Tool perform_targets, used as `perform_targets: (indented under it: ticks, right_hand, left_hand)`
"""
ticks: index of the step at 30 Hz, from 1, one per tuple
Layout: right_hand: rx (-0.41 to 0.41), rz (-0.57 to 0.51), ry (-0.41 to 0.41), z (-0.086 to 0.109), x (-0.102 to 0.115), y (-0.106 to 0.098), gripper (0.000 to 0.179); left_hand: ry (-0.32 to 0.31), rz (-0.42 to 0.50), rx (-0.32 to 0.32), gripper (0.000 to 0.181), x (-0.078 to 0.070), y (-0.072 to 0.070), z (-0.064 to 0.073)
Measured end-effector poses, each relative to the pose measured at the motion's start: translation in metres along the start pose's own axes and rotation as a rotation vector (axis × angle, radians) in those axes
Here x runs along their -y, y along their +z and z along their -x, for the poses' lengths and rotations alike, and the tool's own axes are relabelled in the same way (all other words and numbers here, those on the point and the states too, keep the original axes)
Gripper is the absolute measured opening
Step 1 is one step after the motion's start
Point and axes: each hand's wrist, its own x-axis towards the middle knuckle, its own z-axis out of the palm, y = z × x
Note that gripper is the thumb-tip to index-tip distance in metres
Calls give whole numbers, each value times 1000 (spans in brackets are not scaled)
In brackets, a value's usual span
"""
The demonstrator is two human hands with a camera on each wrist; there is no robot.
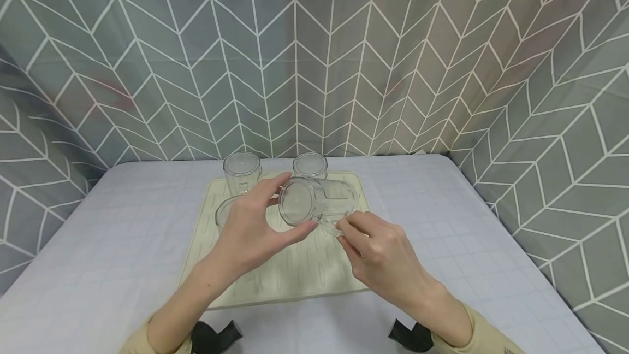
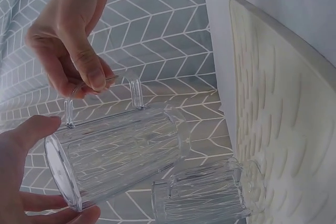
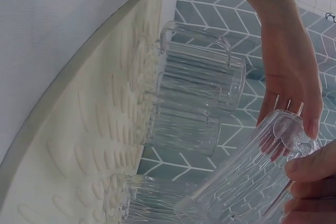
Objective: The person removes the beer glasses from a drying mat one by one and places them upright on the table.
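A clear glass mug (image 1: 339,196) is held tilted on its side above the cream ridged mat (image 1: 290,275). My left hand (image 1: 255,223) grips its left end, thumb on the near side and fingers at the far side. My right hand (image 1: 385,253) pinches the mug's handle (image 1: 330,227) between thumb and fingers. In the left wrist view, the handle (image 2: 136,90) points up toward the right hand (image 2: 71,43), and the left fingers spread around the round end. In the right wrist view, the left hand (image 3: 291,72) reaches around that end of the mug.
Three more glass mugs stand upright on the mat: one at back left (image 1: 242,171), one at back middle (image 1: 310,165) and one partly hidden behind the left hand (image 1: 223,213). A white-clothed table (image 1: 123,217) lies beneath, with a patterned curtain (image 1: 314,59) around it.
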Motion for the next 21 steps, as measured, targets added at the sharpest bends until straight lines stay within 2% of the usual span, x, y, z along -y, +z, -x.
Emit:
perform_targets:
  ticks: [8,12,21]
  right_hand:
    - [-7,16,-22,1,1,0,26]
    - [3,15,4,1,2,0,24]
    - [-30,0,33,0,2,1,28]
  left_hand:
    - [53,-28,-61,73,1,3,1]
    - [70,-28,-80,72,2,3,1]
    - [81,-6,-106,69,3,1,1]
